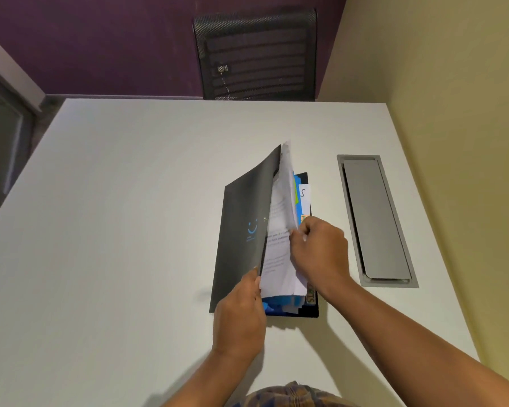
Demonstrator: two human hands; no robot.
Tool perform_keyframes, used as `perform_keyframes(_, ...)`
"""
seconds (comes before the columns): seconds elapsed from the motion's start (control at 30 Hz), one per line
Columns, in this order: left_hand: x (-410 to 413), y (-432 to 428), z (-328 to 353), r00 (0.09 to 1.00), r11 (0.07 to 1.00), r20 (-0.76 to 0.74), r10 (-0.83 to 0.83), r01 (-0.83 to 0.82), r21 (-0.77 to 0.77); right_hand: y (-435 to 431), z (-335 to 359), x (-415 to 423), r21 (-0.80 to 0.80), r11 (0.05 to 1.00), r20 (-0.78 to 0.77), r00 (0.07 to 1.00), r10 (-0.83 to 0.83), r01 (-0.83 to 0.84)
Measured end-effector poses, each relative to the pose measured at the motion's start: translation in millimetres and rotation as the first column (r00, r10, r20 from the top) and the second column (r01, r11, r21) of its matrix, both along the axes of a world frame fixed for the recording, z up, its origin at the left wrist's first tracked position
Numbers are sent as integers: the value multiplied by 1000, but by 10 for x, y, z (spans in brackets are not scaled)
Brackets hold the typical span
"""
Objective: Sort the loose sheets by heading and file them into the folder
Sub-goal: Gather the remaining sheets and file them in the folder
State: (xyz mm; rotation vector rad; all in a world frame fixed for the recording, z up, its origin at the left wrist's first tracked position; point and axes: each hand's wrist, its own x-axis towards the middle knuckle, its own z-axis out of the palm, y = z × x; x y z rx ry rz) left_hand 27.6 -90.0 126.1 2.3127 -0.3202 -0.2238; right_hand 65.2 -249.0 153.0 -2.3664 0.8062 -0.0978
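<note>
Most of the job looks done to me — every sheet I can see sits inside the dark folder (244, 230), which lies mid-table (130, 201) with its cover half raised. My left hand (238, 312) grips the cover's lower edge; my right hand (321, 251) pinches the white sheets (279, 245) above blue dividers (297, 189). Left, I judge — settling them and closing.

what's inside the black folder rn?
White printed sheets, pinched by the right hand; blue paper under them; a white tab at the right edge. The left hand holds the folder open. Lower pages are covered.
</note>
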Motion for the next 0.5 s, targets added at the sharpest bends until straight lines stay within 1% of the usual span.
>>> perform_keyframes(0.07,29,-21,-17,1000,1000,27,-6,6,-1,0,-19,6,14,1000,15,1000,-18,18)
perform_keyframes(0.13,49,-41,-60,998,999,50,-29,27,25,55,-79,13,22,999,-17,1000,26,-25)
perform_keyframes(0.2,65,-62,-103,997,997,47,-69,67,41,115,-162,36,9,997,-100,992,76,-76)
perform_keyframes(0.3,26,-77,-194,981,981,76,-179,172,89,137,-246,99,-125,975,-271,952,143,-182)
perform_keyframes(0.37,-27,-90,-251,977,977,77,-200,194,84,109,-280,137,-163,962,-356,922,151,-221)
perform_keyframes(0.43,-56,-136,-257,985,983,-5,-174,174,58,49,-384,162,-123,968,-393,906,156,-219)
perform_keyframes(0.5,-51,-208,-304,990,997,-123,-73,77,26,-24,-498,164,-62,975,-387,906,171,-211)
